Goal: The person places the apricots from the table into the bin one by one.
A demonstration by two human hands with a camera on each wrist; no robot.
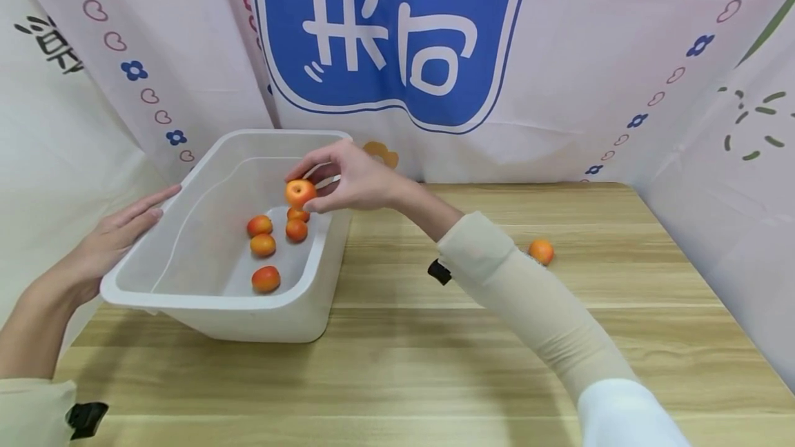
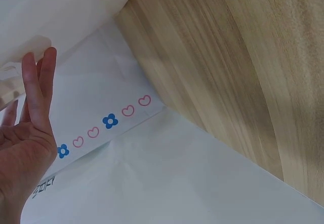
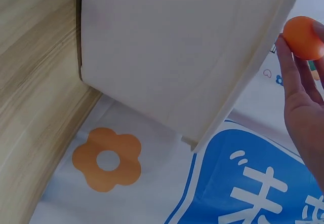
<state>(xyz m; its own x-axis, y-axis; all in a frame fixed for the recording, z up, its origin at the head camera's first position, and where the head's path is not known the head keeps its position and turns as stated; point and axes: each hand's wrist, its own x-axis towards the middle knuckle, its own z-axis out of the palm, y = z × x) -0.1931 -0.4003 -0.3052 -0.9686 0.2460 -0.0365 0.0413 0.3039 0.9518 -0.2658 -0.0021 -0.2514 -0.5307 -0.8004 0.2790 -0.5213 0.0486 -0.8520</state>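
My right hand pinches a small orange-red fruit with a dimple, like a small apple, between thumb and fingertips. It holds this fruit above the right side of a white plastic bin. Several similar orange-red fruits lie on the bin's floor, toward its right side. With fingers extended, my left hand rests against the bin's left rim. The left wrist view shows those fingers straight against the bin's outer side. In the right wrist view the held fruit is above the bin's rim.
One more orange fruit lies on the wooden table, beyond my right forearm. A white printed cloth with a blue emblem hangs behind the table, and white cloth closes in both sides.
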